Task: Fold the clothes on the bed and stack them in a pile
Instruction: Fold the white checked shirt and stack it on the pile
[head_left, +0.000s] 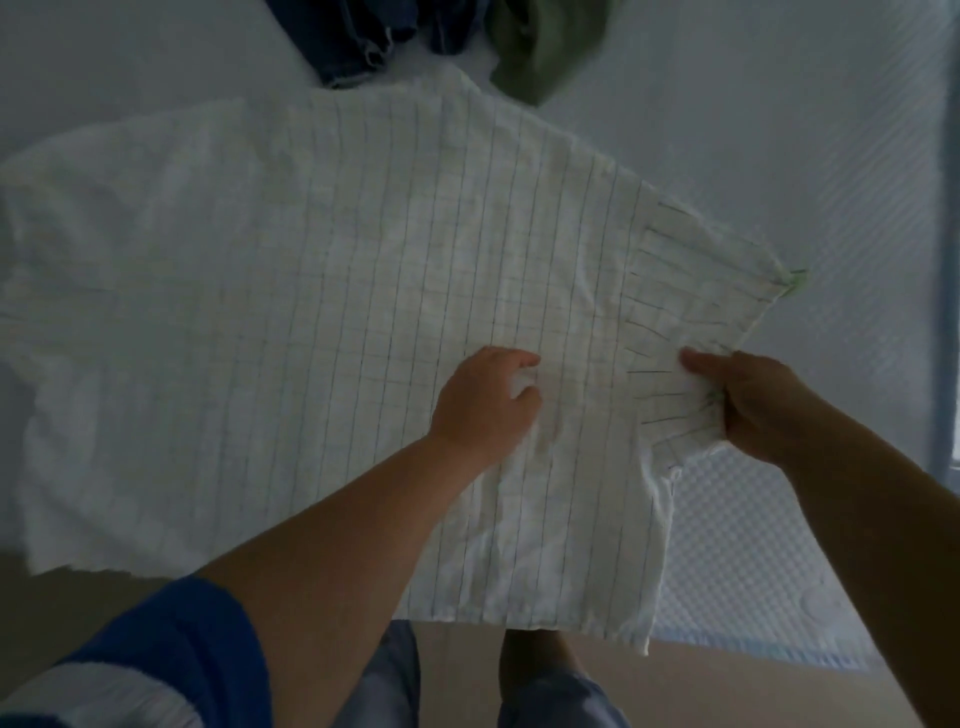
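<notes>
A white shirt with thin dark grid lines (322, 291) lies spread flat over the bed, its hem hanging past the near edge. My left hand (485, 402) rests on the shirt's body near the armpit, fingers curled and pinching a bit of fabric. My right hand (753, 405) grips the short sleeve (696, 291) at its lower edge, thumb on top. The sleeve sticks out to the right, with a small green tag at its tip.
Dark blue denim clothes (353, 36) and an olive green garment (540, 47) lie bunched at the far side of the pale quilted bed (779, 130). The bed's near edge and the tan floor (727, 686) are below, with my legs beside it.
</notes>
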